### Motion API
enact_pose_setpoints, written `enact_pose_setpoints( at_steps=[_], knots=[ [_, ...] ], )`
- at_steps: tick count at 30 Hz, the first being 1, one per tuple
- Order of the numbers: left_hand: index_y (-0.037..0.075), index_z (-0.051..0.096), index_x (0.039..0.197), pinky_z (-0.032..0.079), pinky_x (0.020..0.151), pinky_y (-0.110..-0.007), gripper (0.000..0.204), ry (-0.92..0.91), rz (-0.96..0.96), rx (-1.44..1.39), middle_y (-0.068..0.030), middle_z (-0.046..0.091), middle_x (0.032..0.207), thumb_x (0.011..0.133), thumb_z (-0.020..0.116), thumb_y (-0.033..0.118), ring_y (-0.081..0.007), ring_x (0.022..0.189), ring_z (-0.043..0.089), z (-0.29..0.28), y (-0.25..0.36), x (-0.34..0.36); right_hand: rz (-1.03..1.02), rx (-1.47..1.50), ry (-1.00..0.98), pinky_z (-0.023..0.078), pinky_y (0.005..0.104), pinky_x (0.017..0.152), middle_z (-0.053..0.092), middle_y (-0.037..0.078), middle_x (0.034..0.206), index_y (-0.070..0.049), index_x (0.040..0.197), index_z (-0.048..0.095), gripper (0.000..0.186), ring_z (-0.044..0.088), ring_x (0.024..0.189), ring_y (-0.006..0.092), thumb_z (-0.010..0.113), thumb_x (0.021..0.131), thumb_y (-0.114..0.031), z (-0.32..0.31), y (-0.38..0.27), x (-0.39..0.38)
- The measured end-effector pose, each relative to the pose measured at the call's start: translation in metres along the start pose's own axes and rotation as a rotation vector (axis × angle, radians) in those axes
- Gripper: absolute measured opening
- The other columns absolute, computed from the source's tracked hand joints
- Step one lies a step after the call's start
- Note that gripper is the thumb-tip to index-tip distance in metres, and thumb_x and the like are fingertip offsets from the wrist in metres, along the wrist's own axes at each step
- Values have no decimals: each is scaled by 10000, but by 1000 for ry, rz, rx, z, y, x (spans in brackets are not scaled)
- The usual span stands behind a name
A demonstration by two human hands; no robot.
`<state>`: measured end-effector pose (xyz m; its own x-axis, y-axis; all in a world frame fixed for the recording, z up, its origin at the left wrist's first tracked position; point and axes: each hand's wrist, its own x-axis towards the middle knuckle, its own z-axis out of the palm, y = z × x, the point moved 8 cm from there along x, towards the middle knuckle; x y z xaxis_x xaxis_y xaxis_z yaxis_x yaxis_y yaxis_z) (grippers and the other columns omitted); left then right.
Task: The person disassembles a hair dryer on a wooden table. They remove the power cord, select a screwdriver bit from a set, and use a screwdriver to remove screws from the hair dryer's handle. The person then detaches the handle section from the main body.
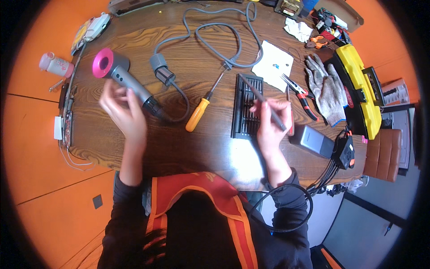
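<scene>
A grey hair dryer (131, 83) with a pink ring lies at the left of the table. My left hand (123, 110) is beside its handle, fingers loosely curled and apart, slightly blurred; nothing shows in its grasp. Whether it touches the dryer I cannot tell. My right hand (273, 119) is closed round a slim dark grey precision screwdriver (256, 92), held slanting with its thin end toward the upper left. Beneath that hand is a black bit case (242, 107) with rows of slots. An orange-handled screwdriver (198, 114) lies between the dryer and the case.
The dryer's grey cord (197, 33) loops across the far table. At right are white paper (268, 74) with small bits, pliers (307, 101), work gloves (329, 87), a yellow-black toolbox (360, 89), a grey box (313, 140) and a black cabled device (345, 151).
</scene>
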<state>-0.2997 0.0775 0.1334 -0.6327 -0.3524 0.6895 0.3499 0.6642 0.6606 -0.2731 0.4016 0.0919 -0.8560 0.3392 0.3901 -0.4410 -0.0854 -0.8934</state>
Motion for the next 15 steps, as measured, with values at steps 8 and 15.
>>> enact_pose_setpoints(
  at_steps=[8,15],
  knots=[
    [-43,559,1022,498,674,-283,213,-747,-788,-777,-93,607,865,900,486,115,-191,776,607,103,57,-90,-571,-220,-431,465,283,459,588,133,817,-9,862,540,290,581,574,220,720,637,29,31,-40,-25],
    [-17,554,1041,501,716,-295,268,-630,-1121,-1206,-91,606,861,915,469,204,-185,784,604,118,59,-103,-474,-287,-562,475,311,573,566,153,902,13,897,568,265,578,688,258,669,652,6,40,-29,-30]
  ],
)
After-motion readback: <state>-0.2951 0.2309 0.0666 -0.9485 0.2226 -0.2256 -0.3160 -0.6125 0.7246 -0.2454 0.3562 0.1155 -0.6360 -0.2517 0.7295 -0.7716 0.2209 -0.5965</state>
